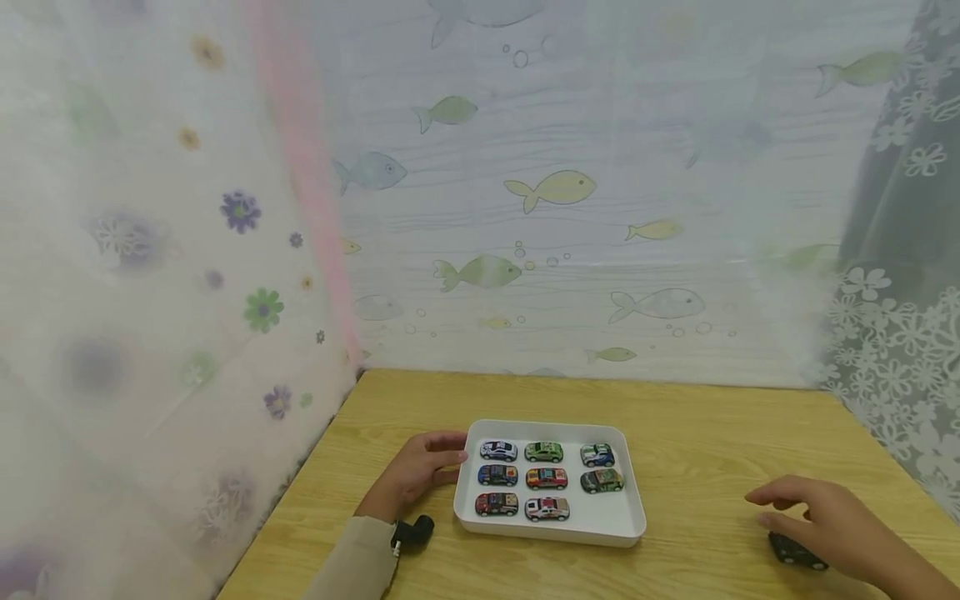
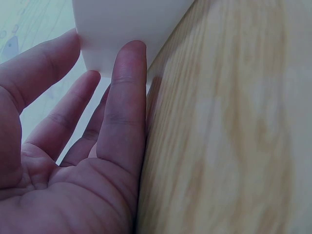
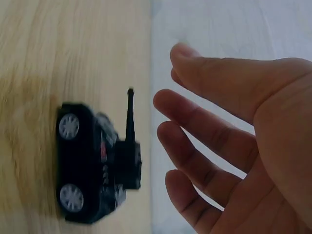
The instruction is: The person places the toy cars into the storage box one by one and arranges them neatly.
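A white tray [image 1: 603, 518] stands on the table with several small toy cars in it, such as a green car [image 1: 544, 452] and a red-and-yellow car [image 1: 547, 478]. My left hand [image 1: 426, 468] touches the tray's left wall with extended fingertips; in the left wrist view the fingers [image 2: 127, 92] lie against the white side [image 2: 131, 24]. To the right of the tray, my right hand [image 1: 821, 521] hovers over a black toy car [image 1: 797, 553] and partly hides it. The right wrist view shows this car [image 3: 87, 165] with a turret and thin barrel, apart from my loosely bent fingers [image 3: 185, 105].
The toys stand in rows: three in the left column, three in the middle, two at the right. A black device [image 1: 414, 533] is on my left wrist. Fish-printed sheeting [image 1: 555, 187] hangs behind the wooden table [image 1: 697, 433], and flowered sheeting [image 1: 150, 333] at the left.
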### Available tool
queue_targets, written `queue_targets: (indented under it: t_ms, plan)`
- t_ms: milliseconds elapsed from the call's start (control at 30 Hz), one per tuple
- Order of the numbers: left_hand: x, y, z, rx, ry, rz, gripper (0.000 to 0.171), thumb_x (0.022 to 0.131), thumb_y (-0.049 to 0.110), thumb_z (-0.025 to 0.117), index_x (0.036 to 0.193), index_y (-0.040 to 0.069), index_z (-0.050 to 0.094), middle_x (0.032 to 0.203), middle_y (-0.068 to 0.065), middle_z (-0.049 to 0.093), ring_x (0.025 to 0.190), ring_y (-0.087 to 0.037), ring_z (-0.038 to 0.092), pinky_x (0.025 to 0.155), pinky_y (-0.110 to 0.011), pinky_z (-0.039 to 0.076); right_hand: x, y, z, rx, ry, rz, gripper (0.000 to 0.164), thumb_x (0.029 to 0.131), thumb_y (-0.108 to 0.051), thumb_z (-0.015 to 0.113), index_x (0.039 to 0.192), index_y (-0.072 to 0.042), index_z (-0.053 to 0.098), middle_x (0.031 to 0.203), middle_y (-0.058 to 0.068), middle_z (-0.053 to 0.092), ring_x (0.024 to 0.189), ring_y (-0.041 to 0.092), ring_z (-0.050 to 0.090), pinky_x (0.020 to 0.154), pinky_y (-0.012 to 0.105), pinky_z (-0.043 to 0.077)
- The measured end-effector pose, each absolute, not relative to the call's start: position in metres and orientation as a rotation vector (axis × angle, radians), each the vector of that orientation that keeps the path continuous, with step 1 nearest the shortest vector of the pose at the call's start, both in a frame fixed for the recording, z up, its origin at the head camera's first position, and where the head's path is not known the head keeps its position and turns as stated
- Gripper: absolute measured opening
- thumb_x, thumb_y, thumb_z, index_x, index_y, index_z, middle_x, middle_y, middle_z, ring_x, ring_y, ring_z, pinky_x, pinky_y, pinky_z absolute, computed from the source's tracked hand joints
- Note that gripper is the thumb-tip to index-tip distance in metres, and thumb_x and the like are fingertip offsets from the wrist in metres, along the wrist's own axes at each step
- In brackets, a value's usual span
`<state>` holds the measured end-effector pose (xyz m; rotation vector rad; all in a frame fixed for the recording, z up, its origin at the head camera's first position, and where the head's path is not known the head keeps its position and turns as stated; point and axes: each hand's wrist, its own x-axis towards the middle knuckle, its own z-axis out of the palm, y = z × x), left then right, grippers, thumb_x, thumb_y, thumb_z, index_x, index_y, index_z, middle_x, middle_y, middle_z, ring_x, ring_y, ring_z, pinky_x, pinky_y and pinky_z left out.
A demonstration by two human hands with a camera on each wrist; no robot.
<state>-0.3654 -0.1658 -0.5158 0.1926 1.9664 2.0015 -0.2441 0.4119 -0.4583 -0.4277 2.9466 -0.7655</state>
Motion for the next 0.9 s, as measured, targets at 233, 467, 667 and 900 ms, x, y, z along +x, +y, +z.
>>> queue_targets:
  t_ms: [233, 467, 667, 900]
  plan:
    - [-0.366, -0.166, -0.515, 0.190, 1.978, 1.992, 0.052, 0.094, 0.017, 0.078, 0.141, 0.001, 0.060, 0.139, -0.017, 0.063, 0.118, -0.024, 0.068, 0.095, -0.039, 0.061, -0.235, 0.424, -0.462, -0.319, 2.894, -0.750, 0.044, 0.093, -0.039, 0.075, 0.128, -0.012, 0.070, 0.127, 0.013, 0.070, 0.097, 0.020, 0.067, 0.072, 0.046, 0.058]
    - [-0.366, -0.167, -0.516, 0.193, 1.974, 2.001, 0.052, 0.095, 0.015, 0.076, 0.142, 0.000, 0.059, 0.140, -0.018, 0.062, 0.118, -0.025, 0.068, 0.095, -0.039, 0.061, -0.233, 0.442, -0.474, -0.431, 2.842, -0.730, 0.051, 0.088, -0.039, 0.080, 0.129, -0.010, 0.068, 0.123, 0.012, 0.070, 0.096, 0.003, 0.064, 0.073, 0.032, 0.058]
    - [-0.366, -0.166, -0.517, 0.193, 1.975, 2.001, 0.051, 0.096, 0.014, 0.075, 0.142, 0.001, 0.059, 0.140, -0.018, 0.063, 0.117, -0.024, 0.068, 0.094, -0.039, 0.062, -0.236, 0.451, -0.479, -0.472, 2.737, -0.820, 0.052, 0.087, -0.035, 0.082, 0.128, -0.005, 0.068, 0.122, 0.014, 0.068, 0.092, -0.010, 0.059, 0.070, 0.020, 0.055]
    - [-0.365, -0.166, -0.516, 0.192, 1.970, 2.005, 0.052, 0.095, 0.015, 0.076, 0.142, 0.000, 0.059, 0.140, -0.018, 0.062, 0.117, -0.025, 0.068, 0.094, -0.039, 0.062, -0.236, 0.451, -0.480, -0.411, 2.725, -0.866, 0.047, 0.085, -0.033, 0.084, 0.122, -0.007, 0.070, 0.117, 0.009, 0.070, 0.088, -0.010, 0.059, 0.070, 0.029, 0.059]
